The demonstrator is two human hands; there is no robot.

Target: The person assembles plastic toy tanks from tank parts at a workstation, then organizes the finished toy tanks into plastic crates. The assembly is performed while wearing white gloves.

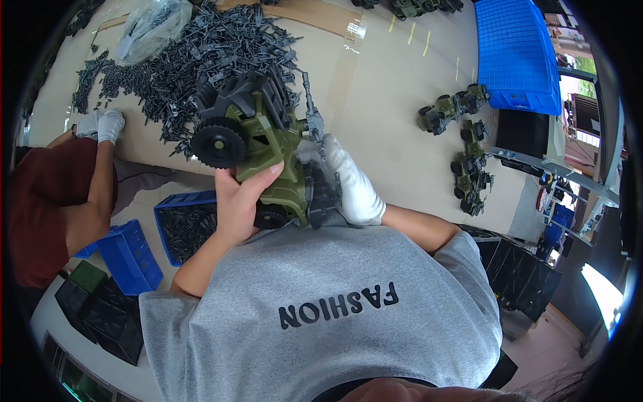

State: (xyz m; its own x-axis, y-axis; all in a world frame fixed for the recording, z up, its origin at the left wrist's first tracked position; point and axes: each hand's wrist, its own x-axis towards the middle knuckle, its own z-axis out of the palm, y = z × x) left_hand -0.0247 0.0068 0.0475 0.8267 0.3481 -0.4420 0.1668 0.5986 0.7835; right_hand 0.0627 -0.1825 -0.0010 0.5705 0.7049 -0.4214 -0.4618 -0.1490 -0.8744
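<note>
A green and dark grey toy military vehicle [287, 184] is held up tilted in front of my chest, a black wheel [219, 143] facing left. My bare left hand [236, 206] is closed round its lower left side, thumb lying across the green body. On the vehicle's right side a grey toy gun [312, 119] sticks up with its long barrel. My right hand [353, 191], in a white glove, is closed at this gun, its fingertips partly hidden behind the grey parts.
A large heap of small grey plastic parts [221, 47] covers the table's far left, beside a clear plastic bag [153, 30]. Finished-looking toy vehicles [472, 167] stand at right near a blue crate [516, 57]. A co-worker's gloved hands [100, 125] rest at left; a blue bin [184, 228] holds dark parts.
</note>
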